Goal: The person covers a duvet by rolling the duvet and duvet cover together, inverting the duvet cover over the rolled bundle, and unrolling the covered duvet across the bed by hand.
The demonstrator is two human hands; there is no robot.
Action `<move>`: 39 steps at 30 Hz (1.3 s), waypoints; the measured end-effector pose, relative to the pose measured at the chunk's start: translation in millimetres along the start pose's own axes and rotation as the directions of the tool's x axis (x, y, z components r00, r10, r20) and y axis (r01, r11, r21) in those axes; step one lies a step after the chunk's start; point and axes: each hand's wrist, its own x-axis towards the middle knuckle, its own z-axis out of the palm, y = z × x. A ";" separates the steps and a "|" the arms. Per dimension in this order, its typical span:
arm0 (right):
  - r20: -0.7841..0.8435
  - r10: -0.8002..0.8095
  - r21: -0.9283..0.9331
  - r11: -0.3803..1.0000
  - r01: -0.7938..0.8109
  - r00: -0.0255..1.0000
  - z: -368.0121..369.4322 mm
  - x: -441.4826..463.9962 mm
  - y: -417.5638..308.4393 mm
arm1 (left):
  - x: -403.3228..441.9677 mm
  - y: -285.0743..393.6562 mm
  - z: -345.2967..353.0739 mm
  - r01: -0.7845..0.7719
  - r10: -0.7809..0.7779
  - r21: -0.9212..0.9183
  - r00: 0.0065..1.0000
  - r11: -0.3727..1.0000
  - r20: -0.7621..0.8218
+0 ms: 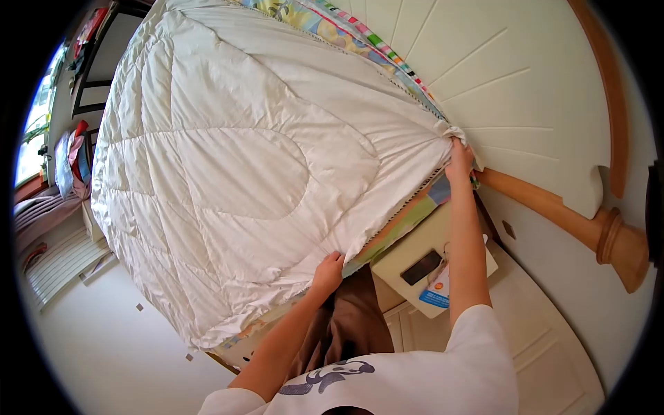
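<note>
A white quilt (pixel 235 152) with stitched curved lines lies spread over the bed. My right hand (pixel 459 160) is closed on its corner beside the headboard, with the cloth bunched and creased toward the fingers. Along the near edge, my left hand (pixel 328 272) grips the same quilt, and wrinkles fan out from that spot. Under the quilt's edge shows a patterned, multicoloured sheet (pixel 404 223). A strip of yellow floral bedding (pixel 304 19) shows at the far side.
The cream headboard (pixel 505 76) with a wooden post (pixel 553 200) stands at the right. A bedside cabinet (pixel 387 266) nearby bears a dark phone (pixel 422 267) and a blue-and-white packet (pixel 436 293). Folded clothes (pixel 72 162) are by the window at the left.
</note>
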 end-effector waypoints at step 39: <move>-0.029 0.036 -0.294 0.955 -0.043 0.999 -54.8 -16.7 7.5 | 122.4 -41.5 -25.9 0.140 -0.141 0.013 0.982 0.990 0.125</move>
